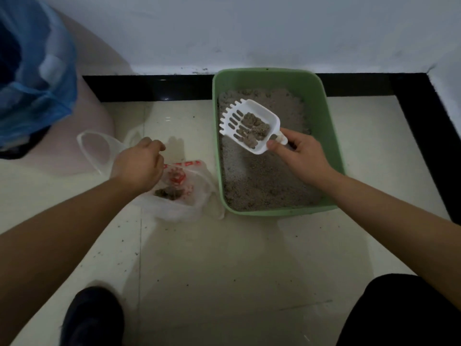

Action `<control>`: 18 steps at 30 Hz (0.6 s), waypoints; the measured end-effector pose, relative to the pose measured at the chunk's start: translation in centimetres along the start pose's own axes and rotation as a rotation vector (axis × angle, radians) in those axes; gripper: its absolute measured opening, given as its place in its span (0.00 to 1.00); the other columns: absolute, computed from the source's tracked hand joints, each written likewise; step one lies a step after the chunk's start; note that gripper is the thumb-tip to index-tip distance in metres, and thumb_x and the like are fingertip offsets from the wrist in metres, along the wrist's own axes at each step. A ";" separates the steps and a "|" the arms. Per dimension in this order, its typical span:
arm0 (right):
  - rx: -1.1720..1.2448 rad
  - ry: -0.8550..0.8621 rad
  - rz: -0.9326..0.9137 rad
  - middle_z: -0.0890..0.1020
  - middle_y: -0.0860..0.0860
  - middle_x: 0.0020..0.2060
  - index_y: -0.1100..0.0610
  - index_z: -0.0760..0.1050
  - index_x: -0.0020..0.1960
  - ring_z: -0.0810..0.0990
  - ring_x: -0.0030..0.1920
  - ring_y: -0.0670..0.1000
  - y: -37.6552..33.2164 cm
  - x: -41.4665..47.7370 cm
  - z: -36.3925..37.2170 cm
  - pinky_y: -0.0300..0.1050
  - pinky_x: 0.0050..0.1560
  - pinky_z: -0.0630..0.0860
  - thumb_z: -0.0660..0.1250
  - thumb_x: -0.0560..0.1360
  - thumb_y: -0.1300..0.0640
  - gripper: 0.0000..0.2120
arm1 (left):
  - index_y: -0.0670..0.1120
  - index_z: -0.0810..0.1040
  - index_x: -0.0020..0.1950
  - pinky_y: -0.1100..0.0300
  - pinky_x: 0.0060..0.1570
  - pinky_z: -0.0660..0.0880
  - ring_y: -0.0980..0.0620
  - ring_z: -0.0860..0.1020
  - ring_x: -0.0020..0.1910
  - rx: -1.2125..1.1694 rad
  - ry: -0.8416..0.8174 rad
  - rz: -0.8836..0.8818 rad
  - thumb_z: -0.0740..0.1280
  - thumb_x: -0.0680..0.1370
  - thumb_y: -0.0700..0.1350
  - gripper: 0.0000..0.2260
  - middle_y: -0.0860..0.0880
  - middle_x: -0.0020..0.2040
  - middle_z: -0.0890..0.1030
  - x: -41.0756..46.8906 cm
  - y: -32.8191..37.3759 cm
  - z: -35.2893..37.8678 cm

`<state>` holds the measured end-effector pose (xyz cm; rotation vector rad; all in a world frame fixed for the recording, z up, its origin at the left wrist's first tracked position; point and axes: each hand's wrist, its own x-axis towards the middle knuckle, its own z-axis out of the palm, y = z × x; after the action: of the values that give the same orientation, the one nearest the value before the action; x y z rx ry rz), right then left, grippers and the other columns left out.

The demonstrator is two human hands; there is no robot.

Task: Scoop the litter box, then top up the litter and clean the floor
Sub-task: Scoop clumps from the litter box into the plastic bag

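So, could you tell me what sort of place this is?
Probably a corner of a home where a cat is kept: a green litter box sits on a pale tiled floor by a white wall, with a blue-lined bin nearby.

Tiled floor [249, 258] bears green litter box [321, 101], plastic bag [174, 211].

Corner of a home, glossy cream tiled floor [224, 258] edged with a black border [149, 87], plain white wall [249, 33], green litter box [321, 96] of grey litter [262, 181] against the wall, pink bin [94, 108] with blue liner [37, 71], thin plastic bag [174, 211] on the floor.
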<state>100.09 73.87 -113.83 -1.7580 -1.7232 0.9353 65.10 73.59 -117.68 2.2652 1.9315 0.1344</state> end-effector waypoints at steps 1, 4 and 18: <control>0.003 0.000 -0.017 0.81 0.33 0.37 0.41 0.79 0.62 0.76 0.35 0.36 -0.8 0.2 0.6 0.42 0.40 0.74 0.67 0.77 0.44 0.14 | 0.42 0.77 0.60 0.51 0.40 0.74 0.38 0.79 0.44 0.038 0.009 0.026 0.59 0.79 0.43 0.13 0.41 0.56 0.78 -0.4 -0.8 -0.3; -0.031 -0.036 -0.062 0.84 0.40 0.42 0.42 0.79 0.62 0.79 0.39 0.41 -3.4 0.3 3.1 0.46 0.41 0.78 0.66 0.77 0.41 0.16 | 0.43 0.80 0.52 0.51 0.37 0.76 0.38 0.80 0.39 0.120 0.005 0.086 0.58 0.77 0.43 0.12 0.41 0.49 0.81 -1.4 -2.4 -0.9; -1.236 -0.062 -0.998 0.83 0.57 0.43 0.60 0.72 0.70 0.81 0.38 0.57 -7.8 -0.4 11.7 0.47 0.41 0.74 0.71 0.71 0.60 0.27 | 0.46 0.75 0.47 0.58 0.32 0.65 0.44 0.71 0.29 0.364 -0.198 0.086 0.56 0.80 0.44 0.09 0.44 0.37 0.81 -5.8 -3.6 -0.8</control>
<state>86.17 72.74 -115.26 -0.9667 -3.0135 -0.6642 60.51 68.51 -117.32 2.4682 1.8787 -0.4499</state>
